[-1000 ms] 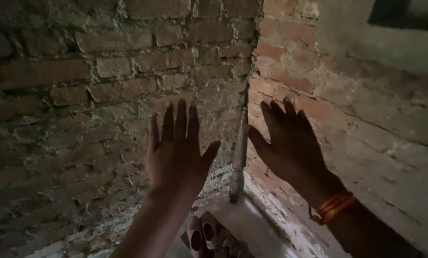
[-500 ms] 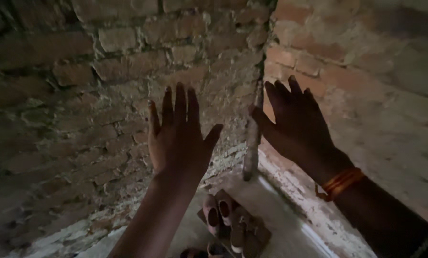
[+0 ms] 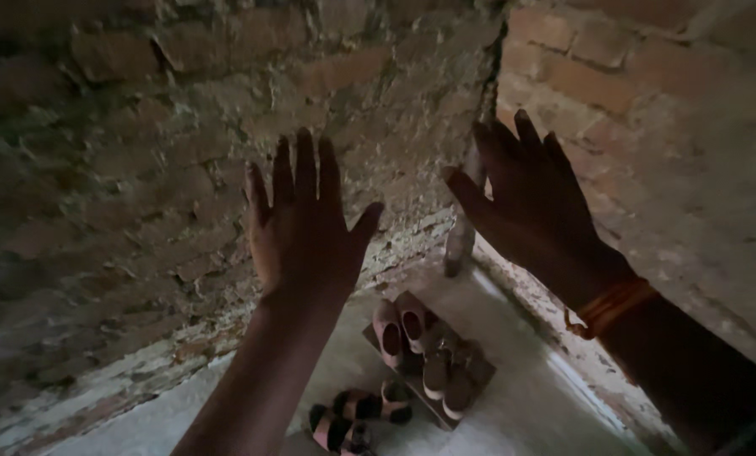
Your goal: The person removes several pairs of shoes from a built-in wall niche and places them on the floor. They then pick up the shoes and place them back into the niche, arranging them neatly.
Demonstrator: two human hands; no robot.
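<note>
Hands raised at a brick corner

Fingers spread wide, the left hand (image 3: pixel 304 221) is held up before the brick wall (image 3: pixel 125 169) at 9 o'clock, holding nothing. The right hand (image 3: pixel 530 201), also open and empty, hovers at 2 o'clock with orange bangles (image 3: pixel 610 306) on its wrist. Between them a stick (image 3: pixel 462 228) leans in the corner. Pink shoes (image 3: pixel 407 325) and striped sandals (image 3: pixel 353 418) lie on the floor at 6 o'clock.

We see a brick wall (image 3: pixel 125 169), rough and matt, with crumbly mortar. Below the wall, the floor (image 3: pixel 513 338) looks like smooth, pale cement. The sandals (image 3: pixel 407 325) there look softly padded.
</note>
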